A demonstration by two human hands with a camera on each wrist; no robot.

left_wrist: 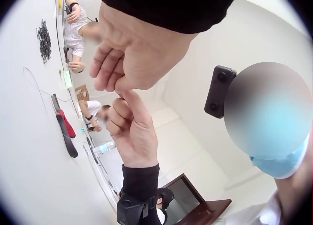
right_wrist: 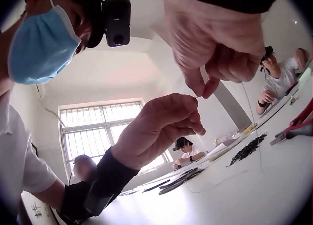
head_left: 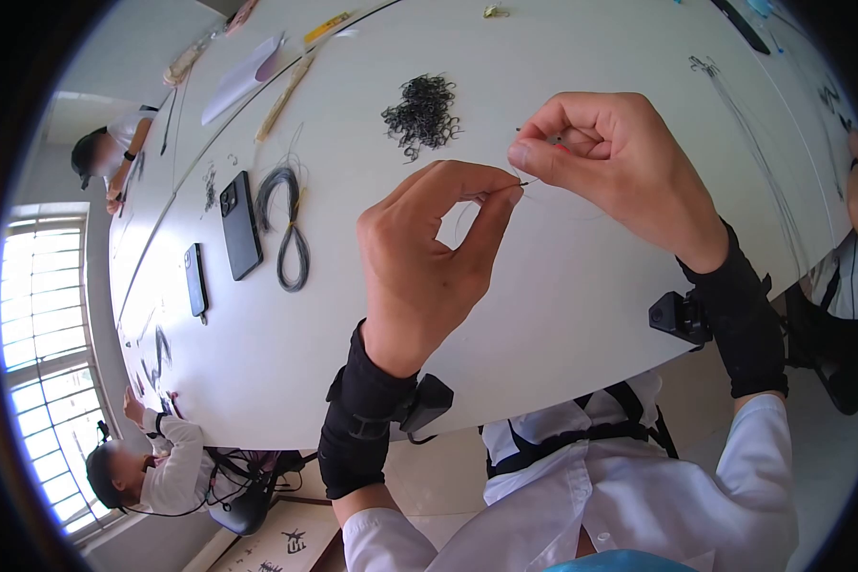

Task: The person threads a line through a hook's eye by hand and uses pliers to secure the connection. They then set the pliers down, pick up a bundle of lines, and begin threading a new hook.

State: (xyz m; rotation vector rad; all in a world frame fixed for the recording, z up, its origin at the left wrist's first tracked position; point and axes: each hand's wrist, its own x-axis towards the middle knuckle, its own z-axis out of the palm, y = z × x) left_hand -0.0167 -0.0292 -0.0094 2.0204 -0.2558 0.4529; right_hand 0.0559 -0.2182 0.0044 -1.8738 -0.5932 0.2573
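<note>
Close together over the white table (head_left: pixel 543 286), both hands work at a thin line. My left hand (head_left: pixel 429 248) pinches a tiny dark piece (head_left: pixel 524 184) between thumb and index finger; it looks like a hook's shank, mostly hidden by the fingertips. Just above and to the right, my right hand (head_left: pixel 629 162) pinches the line with thumb and forefinger, its other fingers curled in. Slack line (left_wrist: pixel 34 83) loops away in the left wrist view. Beyond the hands lies a pile of small black hooks (head_left: pixel 421 112). Red-and-black pliers (left_wrist: pixel 66 129) lie under the right hand.
To the left are a coil of dark line (head_left: pixel 296 221), a large phone (head_left: pixel 241 229) and a smaller phone (head_left: pixel 196 281). Long lines with hooks (head_left: pixel 705 67) stretch along the right. Other people (head_left: pixel 124 157) sit around the table.
</note>
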